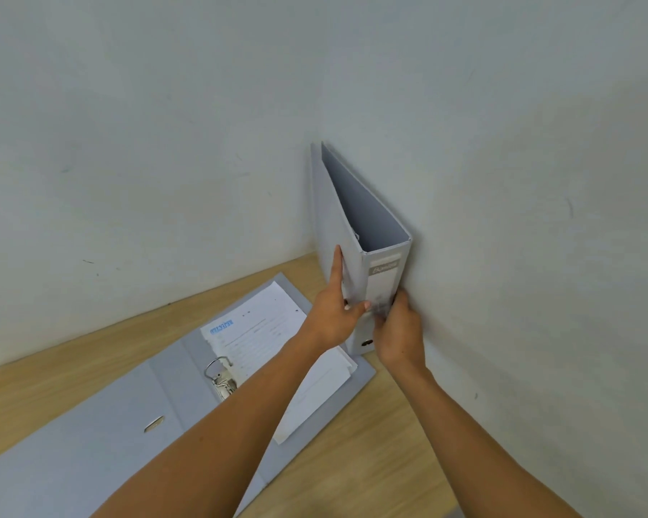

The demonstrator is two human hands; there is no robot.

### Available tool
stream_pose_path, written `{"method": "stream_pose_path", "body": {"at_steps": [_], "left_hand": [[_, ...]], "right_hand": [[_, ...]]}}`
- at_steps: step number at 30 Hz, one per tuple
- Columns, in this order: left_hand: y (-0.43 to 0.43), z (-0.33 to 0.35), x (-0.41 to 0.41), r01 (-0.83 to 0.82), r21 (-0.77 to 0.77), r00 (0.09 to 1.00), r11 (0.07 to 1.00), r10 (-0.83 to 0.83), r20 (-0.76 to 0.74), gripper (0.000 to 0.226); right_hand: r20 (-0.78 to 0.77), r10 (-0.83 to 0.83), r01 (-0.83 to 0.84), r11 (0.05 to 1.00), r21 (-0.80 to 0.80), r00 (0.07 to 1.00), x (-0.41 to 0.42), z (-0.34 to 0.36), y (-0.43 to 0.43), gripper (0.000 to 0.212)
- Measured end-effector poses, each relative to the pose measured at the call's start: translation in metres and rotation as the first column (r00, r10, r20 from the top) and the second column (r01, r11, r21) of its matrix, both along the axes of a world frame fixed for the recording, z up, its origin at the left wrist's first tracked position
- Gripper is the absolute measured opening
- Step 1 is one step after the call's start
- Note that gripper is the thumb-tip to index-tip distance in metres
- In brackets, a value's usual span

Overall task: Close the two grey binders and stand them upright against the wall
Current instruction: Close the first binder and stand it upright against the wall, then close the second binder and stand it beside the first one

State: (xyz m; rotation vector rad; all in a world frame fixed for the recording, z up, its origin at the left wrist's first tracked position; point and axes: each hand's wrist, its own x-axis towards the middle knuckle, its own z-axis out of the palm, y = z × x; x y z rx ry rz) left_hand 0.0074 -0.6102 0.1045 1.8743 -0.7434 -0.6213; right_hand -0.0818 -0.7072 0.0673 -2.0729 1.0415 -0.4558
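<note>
A closed grey binder (347,222) stands upright in the corner, its right cover against the right-hand wall (539,218) and its labelled spine facing me. My left hand (332,315) presses flat on its left cover with the thumb on the spine. My right hand (399,332) grips the spine's right edge beside the wall. A second grey binder (102,431) lies open flat on the wooden table (371,454), its metal ring mechanism (221,375) up and printed sheets (262,330) on its right half, partly under my left forearm.
Pale walls meet in a corner behind the standing binder. The open binder covers most of the table's left side and reaches the base of the upright one. Bare wood shows at the front right and along the back wall.
</note>
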Motion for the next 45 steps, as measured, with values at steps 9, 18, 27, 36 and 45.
{"method": "stream_pose_path", "body": {"at_steps": [9,18,27,36,45], "left_hand": [[-0.02,0.006,0.01,-0.09,0.09,0.995,0.992,0.093,-0.025,0.107],[-0.022,0.001,0.007,-0.078,0.21,0.995,0.974,0.09,-0.046,0.096],[0.004,-0.01,0.002,-0.05,0.314,0.996,0.948,0.072,-0.06,0.071],[0.094,-0.022,-0.007,-0.312,0.19,0.94,0.931,0.331,-0.077,0.037],[0.264,-0.036,-0.006,-0.571,0.289,0.764,0.768,0.627,-0.156,0.032]], "right_hand": [[0.296,-0.609,0.407,0.746,0.527,0.736,0.033,-0.007,0.037,0.02],[0.381,-0.416,0.217,0.857,0.467,0.825,0.014,-0.015,0.031,0.036],[0.362,-0.335,0.14,0.871,0.47,0.87,-0.001,-0.009,0.022,0.049],[0.301,-0.216,0.087,0.917,0.388,0.929,-0.004,-0.013,0.063,0.038],[0.037,0.279,-0.259,0.826,0.501,0.96,0.01,-0.041,0.164,0.038]]}}
